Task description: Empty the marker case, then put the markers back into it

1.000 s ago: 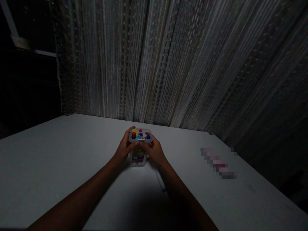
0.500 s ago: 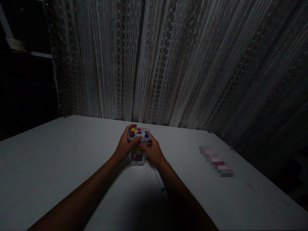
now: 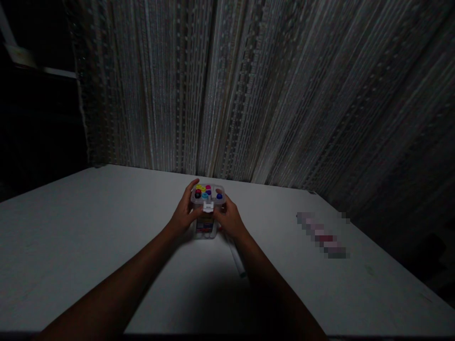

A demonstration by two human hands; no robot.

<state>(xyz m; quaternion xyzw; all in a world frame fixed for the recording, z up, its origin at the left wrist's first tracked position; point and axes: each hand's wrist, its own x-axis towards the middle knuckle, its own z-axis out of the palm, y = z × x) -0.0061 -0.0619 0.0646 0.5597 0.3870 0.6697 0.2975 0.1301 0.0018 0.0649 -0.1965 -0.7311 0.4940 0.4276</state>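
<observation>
A clear plastic marker case (image 3: 205, 228) stands upright on the white table (image 3: 106, 237), with a printed label on its front. Through its clear top I see several coloured marker ends, yellow, pink, red, black, purple and blue. A white latch (image 3: 208, 207) lies against the upper front edge. My left hand (image 3: 184, 211) wraps the case's left side, thumb at the front below the latch. From the right, my right hand (image 3: 230, 218) grips it, thumb also near the latch. Beside my right wrist lies a white marker (image 3: 237, 259) with a green end, partly hidden by the forearm.
A blurred-out pinkish, long object (image 3: 322, 237) lies on the table's right side. Behind the table hangs a grey string curtain (image 3: 220, 94). The room is dim, and a dark area fills the far left.
My left thumb pressed over the top front edge half a second ago and has since moved down off it. The white latch now shows flat on the front. Both hands still hold the case.
</observation>
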